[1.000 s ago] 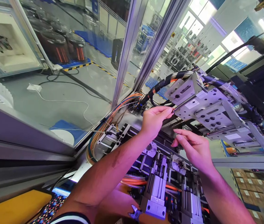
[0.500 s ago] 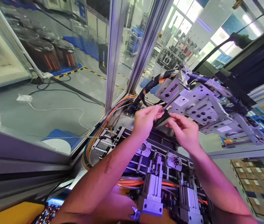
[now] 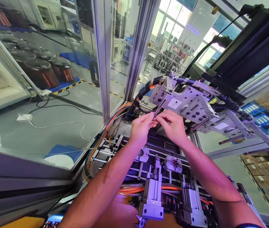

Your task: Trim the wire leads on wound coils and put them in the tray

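A thin metal rod (image 3: 160,106) slants down from the underside of a silver machine plate (image 3: 179,103). At its lower end my left hand (image 3: 141,128) is closed, thumb and fingers pinched together around the tip. My right hand (image 3: 173,126) meets it there from the other side, also in a pinch. Any small part between the right fingertips is hidden. Beneath both wrists lies a fixture with rails, round metal mounts (image 3: 173,164) and a block-shaped slide unit (image 3: 153,196).
A thick black-wrapped cable bundle (image 3: 140,95) arches behind my hands. Orange and blue tubes (image 3: 110,122) run along the left side. An aluminium frame post (image 3: 101,63) stands left. Open-ended pliers-like jaws (image 3: 141,221) show near my body. Stacked cartons (image 3: 265,171) lie right.
My right hand has moved left to meet my left hand at the rod's end, and its fingers have closed into a pinch. The camera view has shifted slightly.
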`<state>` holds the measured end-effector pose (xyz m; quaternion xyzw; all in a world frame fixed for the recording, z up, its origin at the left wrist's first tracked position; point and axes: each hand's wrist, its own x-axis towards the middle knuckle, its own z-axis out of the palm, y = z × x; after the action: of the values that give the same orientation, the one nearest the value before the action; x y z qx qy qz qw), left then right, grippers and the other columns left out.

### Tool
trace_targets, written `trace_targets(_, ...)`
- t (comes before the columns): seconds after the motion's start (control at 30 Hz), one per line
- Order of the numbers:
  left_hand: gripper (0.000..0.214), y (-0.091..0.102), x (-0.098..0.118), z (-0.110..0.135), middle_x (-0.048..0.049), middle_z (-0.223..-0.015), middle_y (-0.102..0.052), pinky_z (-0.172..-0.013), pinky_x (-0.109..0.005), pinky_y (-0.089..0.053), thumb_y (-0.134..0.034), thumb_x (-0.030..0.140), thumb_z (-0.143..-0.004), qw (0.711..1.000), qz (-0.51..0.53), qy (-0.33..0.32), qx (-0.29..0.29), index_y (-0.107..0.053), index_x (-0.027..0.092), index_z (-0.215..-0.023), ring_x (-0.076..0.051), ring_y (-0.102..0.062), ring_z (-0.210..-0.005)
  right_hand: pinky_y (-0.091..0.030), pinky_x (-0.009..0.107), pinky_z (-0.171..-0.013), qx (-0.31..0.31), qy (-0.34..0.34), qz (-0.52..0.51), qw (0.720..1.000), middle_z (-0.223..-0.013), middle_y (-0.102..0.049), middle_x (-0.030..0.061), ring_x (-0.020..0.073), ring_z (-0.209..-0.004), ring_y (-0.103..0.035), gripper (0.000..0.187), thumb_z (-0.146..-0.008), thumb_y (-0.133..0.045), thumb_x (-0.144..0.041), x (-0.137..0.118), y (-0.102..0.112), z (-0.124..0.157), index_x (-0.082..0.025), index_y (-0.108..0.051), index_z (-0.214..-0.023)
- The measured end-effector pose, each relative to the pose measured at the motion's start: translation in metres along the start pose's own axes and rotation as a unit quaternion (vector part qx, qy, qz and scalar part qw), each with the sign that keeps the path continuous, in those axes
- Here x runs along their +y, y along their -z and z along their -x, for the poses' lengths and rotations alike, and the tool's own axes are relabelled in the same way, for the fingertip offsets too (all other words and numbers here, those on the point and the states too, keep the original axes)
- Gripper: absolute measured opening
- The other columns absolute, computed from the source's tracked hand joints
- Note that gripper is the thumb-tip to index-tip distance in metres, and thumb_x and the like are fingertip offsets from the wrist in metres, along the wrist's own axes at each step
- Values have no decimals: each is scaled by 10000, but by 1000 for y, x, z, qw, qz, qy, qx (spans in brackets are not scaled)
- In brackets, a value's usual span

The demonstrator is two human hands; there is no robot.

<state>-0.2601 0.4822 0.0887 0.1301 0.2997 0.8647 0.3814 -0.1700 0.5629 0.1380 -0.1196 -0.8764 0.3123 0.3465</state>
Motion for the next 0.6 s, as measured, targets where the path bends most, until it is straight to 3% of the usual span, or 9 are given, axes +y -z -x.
trace_targets(0.1, 281, 1, 3, -3, -35, -740, -716, -547, -204, -468, -819, 335, -613, 1000, -17, -10, 8, -757, 140, -807, -92, -614, -590, -504, 304, -703, 30, -36, -60, 997, -789, -649, 25, 153, -728, -603, 134, -831, -666, -280, 3, 1, 0, -184, -680, -738)
trace_targets(0.2, 237, -1, 12, -9, -19, -759, -706, -488, -171, -400, -789, 311, -635, 998, -38, -53, 14, -757, 165, -819, -57, -543, -550, -553, 323, -728, 43, -82, -161, 983, -996, -674, 60, 187, -892, -668, 212, -860, -602, -353, -2, 7, 2, -187, -608, -728)
trace_targets(0.27, 212, -4, 20, -14, -3, -714, -679, -464, -166, -361, -772, 318, -651, 994, -57, -91, 6, -754, 173, -805, -48, -491, -522, -562, 349, -820, 23, -137, -301, 943, -1075, -683, 64, 222, -1063, -653, 223, -832, -635, -364, -10, 15, 4, -190, -576, -705)
trace_targets(0.33, 210, -8, 28, -17, 5, -683, -658, -465, -176, -360, -758, 337, -670, 988, -85, -129, -10, -754, 178, -808, -57, -482, -522, -549, 354, -876, 4, -188, -426, 885, -948, -702, 44, 230, -1086, -650, 229, -777, -710, -348, -19, 26, 8, -189, -575, -683)
trace_targets(0.37, 210, -10, 32, -17, 4, -681, -655, -470, -183, -368, -750, 344, -685, 983, -104, -148, -18, -756, 179, -816, -63, -487, -526, -548, 344, -863, 2, -202, -452, 869, -842, -691, 28, 220, -1020, -671, 234, -756, -738, -339, -22, 33, 11, -185, -581, -674)
trace_targets(0.5, 170, -16, 39, -11, -12, -738, -681, -509, -204, -407, -716, 307, -757, 951, -203, -229, -33, -767, 182, -859, -84, -521, -567, -516, 278, -703, 2, -208, -339, 918, -603, -594, -27, 141, -674, -638, 219, -773, -724, -309, -31, 62, 36, -175, -585, -671)
trace_targets(0.6, 133, -19, 40, -5, -24, -798, -694, -574, -219, -449, -687, 262, -790, 916, -281, -284, -31, -768, 185, -863, -114, -582, -664, -473, 248, -671, -14, -205, -253, 945, -651, -640, -3, 127, -666, -616, 170, -803, -696, -260, -38, 83, 64, -161, -603, -700)
